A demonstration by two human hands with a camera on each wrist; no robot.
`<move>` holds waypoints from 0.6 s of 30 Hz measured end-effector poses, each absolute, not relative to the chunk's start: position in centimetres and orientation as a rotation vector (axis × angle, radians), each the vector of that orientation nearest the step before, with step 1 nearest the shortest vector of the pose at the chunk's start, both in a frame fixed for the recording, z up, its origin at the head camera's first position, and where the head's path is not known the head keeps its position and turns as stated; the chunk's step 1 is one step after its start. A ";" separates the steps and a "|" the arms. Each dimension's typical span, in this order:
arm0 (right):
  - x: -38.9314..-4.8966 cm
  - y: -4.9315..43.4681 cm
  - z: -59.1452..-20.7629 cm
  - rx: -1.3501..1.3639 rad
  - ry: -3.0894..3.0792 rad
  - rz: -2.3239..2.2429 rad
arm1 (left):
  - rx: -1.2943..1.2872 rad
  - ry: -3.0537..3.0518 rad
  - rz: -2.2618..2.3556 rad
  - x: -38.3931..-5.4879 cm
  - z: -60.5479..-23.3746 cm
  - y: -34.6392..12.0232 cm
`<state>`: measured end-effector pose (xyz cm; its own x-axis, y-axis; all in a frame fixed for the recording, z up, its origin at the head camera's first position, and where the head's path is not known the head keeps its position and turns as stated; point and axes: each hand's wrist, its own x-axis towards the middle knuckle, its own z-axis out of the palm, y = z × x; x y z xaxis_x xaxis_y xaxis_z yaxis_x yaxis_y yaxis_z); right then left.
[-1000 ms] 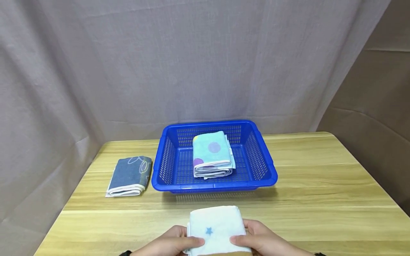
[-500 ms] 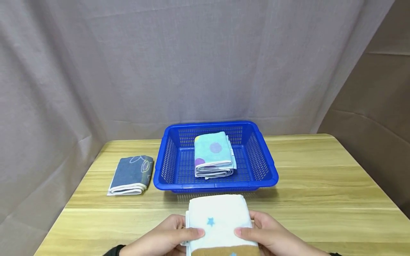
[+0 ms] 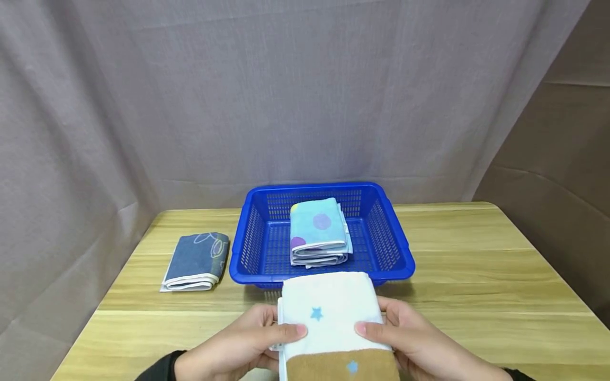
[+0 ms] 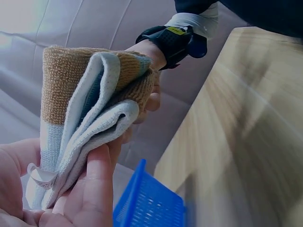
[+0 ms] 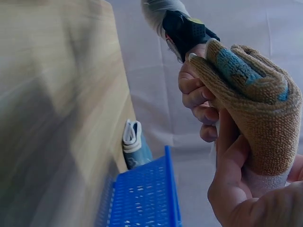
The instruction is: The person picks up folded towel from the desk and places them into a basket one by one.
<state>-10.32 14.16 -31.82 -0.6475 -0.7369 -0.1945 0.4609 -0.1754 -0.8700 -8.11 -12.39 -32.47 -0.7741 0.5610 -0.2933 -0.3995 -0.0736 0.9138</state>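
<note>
A folded white and brown towel (image 3: 333, 317) with blue stars is held up between both hands, just in front of the basket. My left hand (image 3: 243, 341) grips its left edge, thumb on top and fingers underneath. On the opposite edge, my right hand (image 3: 419, 338) grips the same way. In the left wrist view the folded layers of the towel (image 4: 59, 94) and a small white tag show. The right wrist view shows its brown rounded fold (image 5: 270, 123). Behind it stands a blue plastic basket (image 3: 245, 233), its near rim partly covered by the towel.
Inside the basket lies a stack of folded towels, the top one turquoise with purple dots (image 3: 314, 225). A folded dark blue towel (image 3: 195, 262) lies left of the basket on the wooden table (image 3: 476, 275). Grey cloth (image 3: 305, 95) hangs behind the table.
Both hands have moved forward and up with the towel, toward the basket; more of its brown part now shows. The basket and other towels stay where they were.
</note>
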 end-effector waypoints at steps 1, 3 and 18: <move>-10.4 14.2 -31.6 -0.348 1.268 -1.917 | 0.175 1.558 1.913 -8.2 -32.2 -12.4; -10.6 14.2 -31.3 -0.362 1.260 -1.925 | 0.177 1.554 1.923 -8.5 -31.8 -12.3; -11.9 14.2 -29.0 -0.462 1.325 -1.995 | 0.258 1.597 1.982 -10.0 -29.3 -12.0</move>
